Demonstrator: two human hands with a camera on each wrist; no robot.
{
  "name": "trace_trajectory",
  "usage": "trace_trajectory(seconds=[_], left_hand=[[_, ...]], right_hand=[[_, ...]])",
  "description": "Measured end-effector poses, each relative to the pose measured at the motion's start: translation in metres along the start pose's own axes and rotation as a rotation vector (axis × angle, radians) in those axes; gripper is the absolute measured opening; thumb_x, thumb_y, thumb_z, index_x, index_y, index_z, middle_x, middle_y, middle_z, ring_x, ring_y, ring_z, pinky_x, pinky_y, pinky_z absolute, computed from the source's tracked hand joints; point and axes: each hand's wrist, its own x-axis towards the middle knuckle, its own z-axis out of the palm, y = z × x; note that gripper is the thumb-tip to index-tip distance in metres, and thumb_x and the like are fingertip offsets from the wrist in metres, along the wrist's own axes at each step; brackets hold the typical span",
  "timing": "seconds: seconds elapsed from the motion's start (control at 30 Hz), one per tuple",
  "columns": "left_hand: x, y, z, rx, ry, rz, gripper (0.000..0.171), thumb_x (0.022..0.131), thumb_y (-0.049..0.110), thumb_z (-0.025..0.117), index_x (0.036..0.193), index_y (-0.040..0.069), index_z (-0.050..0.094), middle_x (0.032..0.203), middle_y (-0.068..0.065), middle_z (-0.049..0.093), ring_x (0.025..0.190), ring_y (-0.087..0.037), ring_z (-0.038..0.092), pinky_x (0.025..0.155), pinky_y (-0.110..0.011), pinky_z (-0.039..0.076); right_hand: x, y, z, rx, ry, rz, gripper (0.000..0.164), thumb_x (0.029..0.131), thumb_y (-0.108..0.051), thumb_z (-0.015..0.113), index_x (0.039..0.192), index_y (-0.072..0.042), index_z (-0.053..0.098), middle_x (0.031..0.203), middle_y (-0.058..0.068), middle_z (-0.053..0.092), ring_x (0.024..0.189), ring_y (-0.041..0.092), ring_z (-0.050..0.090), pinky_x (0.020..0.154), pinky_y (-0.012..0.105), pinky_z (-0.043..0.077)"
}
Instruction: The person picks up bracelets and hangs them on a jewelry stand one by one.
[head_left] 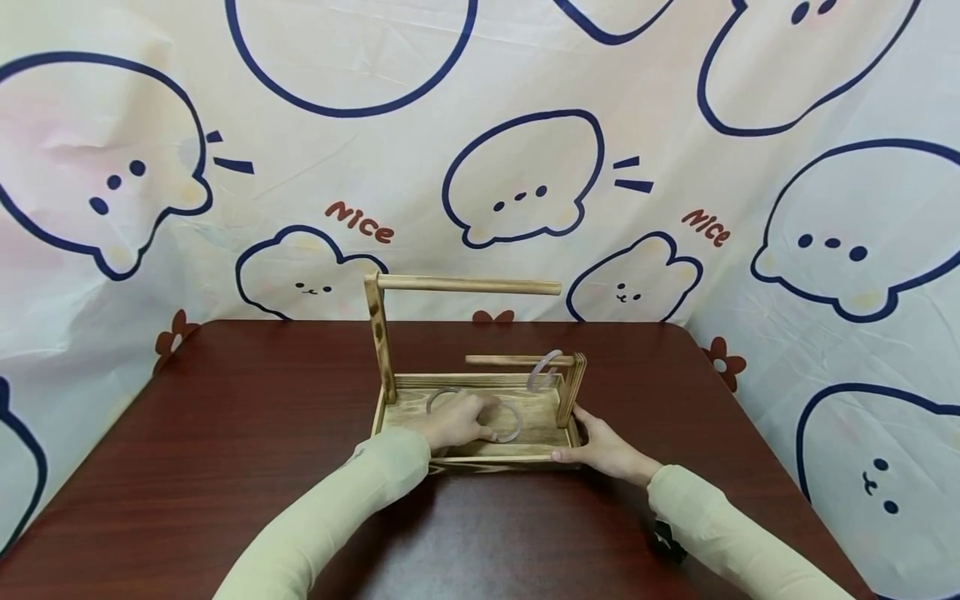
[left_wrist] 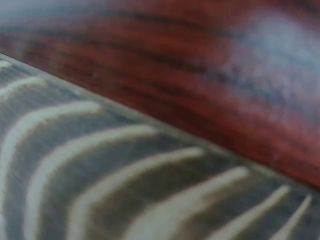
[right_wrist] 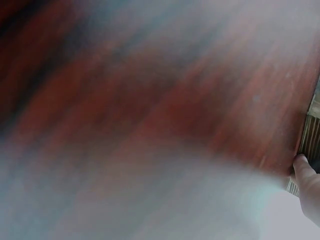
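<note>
A wooden bracelet stand (head_left: 487, 459) has a shallow tray base, a tall post with a bar at the left and a shorter post with a bar at the right. My left hand (head_left: 455, 419) reaches down into the tray, its thumb and fingers pinching a pale bangle (head_left: 519, 425). Another bangle (head_left: 431, 402) lies behind that hand, partly covered by it. A third, translucent bangle (head_left: 534, 377) hangs on the lower bar (head_left: 495, 360). At the tray's right end my right hand (head_left: 603, 450) grips the corner, thumb (right_wrist: 303, 172) along the front wall.
The upper bar (head_left: 472, 285) sticks out to the right above the tray, beyond the left hand. A dark reddish table (head_left: 247, 433) bears the stand. Behind it hangs a printed cloth (head_left: 420, 183). Striped wood (left_wrist: 110, 185) fills the lower left wrist view.
</note>
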Motion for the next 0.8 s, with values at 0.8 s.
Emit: trace_trajectory(seconds=[0.8], left_hand=[[0.017, -0.002, 0.006, -0.024, -0.144, -0.012, 0.083, 0.068, 0.033, 0.08, 0.137, 0.005, 0.042, 0.137, -0.01, 0.048, 0.127, -0.025, 0.042, 0.105, -0.037, 0.033]], right_hand=[[0.0, 0.002, 0.0, 0.021, 0.005, -0.026, 0.101, 0.076, -0.033, 0.074, 0.145, 0.004, 0.011, 0.151, 0.021, 0.014, 0.139, 0.035, 0.012, 0.108, 0.053, 0.02]])
